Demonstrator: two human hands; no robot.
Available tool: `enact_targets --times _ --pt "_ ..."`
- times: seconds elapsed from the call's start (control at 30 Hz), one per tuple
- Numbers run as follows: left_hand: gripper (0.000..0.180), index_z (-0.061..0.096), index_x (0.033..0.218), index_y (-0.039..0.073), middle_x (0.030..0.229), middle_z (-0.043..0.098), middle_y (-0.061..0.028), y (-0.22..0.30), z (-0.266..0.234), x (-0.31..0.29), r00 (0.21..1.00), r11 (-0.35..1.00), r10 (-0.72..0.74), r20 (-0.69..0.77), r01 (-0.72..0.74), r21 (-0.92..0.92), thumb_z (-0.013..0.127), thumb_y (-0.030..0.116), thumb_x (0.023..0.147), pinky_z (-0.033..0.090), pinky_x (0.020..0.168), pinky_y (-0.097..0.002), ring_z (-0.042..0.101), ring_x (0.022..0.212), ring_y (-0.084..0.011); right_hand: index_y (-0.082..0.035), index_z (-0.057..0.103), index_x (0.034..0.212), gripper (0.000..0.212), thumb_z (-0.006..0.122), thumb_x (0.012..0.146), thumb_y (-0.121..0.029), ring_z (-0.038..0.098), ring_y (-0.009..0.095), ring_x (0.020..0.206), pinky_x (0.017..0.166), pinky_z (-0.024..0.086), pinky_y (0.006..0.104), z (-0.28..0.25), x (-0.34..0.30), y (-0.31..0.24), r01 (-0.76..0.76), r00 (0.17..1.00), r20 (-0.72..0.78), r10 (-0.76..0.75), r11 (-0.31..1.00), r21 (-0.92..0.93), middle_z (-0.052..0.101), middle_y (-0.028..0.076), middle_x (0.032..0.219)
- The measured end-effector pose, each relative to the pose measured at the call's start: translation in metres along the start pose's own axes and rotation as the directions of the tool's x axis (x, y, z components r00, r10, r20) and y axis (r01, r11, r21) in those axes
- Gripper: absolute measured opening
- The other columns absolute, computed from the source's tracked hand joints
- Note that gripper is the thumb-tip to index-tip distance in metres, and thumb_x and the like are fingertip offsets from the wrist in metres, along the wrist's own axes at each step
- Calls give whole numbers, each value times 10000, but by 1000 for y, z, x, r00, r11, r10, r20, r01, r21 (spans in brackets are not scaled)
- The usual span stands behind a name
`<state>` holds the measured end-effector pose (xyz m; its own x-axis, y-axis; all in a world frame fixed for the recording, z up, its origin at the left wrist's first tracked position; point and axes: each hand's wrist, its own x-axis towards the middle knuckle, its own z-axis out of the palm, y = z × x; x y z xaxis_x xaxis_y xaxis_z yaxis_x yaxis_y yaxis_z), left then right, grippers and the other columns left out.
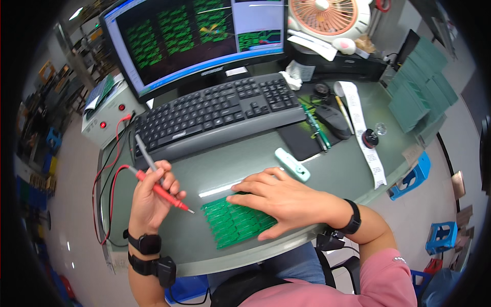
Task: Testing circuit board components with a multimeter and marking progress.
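My left hand point(152, 197) is closed around a red test probe point(166, 195), whose metal tip points down to the right, just left of the circuit board panel. A slim grey pen-like stick point(145, 152) also sticks up out of the same fingers; its kind is unclear. Under my right hand point(279, 199) lies the green circuit board panel point(230, 225), made of several rows of small boards. The fingers of that hand are spread over the panel's upper right part and hide it. A pale mint highlighter-like pen point(292, 165) rests just beyond my right hand.
A black keyboard point(215, 110) stands before a monitor point(194, 41) showing a green layout. Left of it, a white box point(110, 115) has red and black leads. To the right are a mouse point(332, 121), pens, a paper strip point(360, 133), a small dark bottle point(370, 138) and green trays point(417, 97).
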<state>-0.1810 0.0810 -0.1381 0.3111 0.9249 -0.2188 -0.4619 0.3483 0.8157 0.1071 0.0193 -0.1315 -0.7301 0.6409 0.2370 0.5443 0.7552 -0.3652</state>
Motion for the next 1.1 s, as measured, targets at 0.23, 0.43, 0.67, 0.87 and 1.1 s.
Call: enact_targets --times 0.23,0.43,0.67,0.87,1.1 --pt "168 485 924 103 614 403 35 6 1 -10 997 997 76 14 -75 -27 452 251 995 561 625 -350 462 550 -84 -62 610 1069 313 667 848 -276 608 280 920 783 481 382 -36 -4 31 -152 912 -386 142 988 5 628 93 985" --pt "357 379 725 142 599 373 25 4 7 -9 989 992 99 110 -90 -88 372 335 1026 573 620 -366 438 529 -93 -25 646 892 101 604 855 -109 628 317 810 733 502 387 -91 -31 87 -497 786 -503 359 851 -170 647 138 841" --pt "361 378 715 141 612 384 19 3 6 -11 988 991 105 111 -95 -93 382 331 1022 570 614 -369 457 543 -103 -98 697 886 148 579 814 -147 665 343 831 749 531 427 -148 -50 153 -801 596 -451 664 530 -278 689 159 866" --pt "354 388 723 134 619 396 11 0 9 -13 990 995 82 118 -75 -67 395 330 1018 570 613 -374 468 551 -114 -89 720 925 188 631 779 -166 653 360 953 829 527 440 -114 -72 212 -911 333 -364 870 197 -362 683 179 1000" --pt "351 392 723 135 623 398 13 -3 11 -11 991 997 64 120 -58 -54 410 334 1013 565 608 -372 472 551 -116 -88 577 1120 456 750 714 -203 661 316 953 788 540 408 -107 -83 218 -938 272 -427 863 138 -317 683 183 998"
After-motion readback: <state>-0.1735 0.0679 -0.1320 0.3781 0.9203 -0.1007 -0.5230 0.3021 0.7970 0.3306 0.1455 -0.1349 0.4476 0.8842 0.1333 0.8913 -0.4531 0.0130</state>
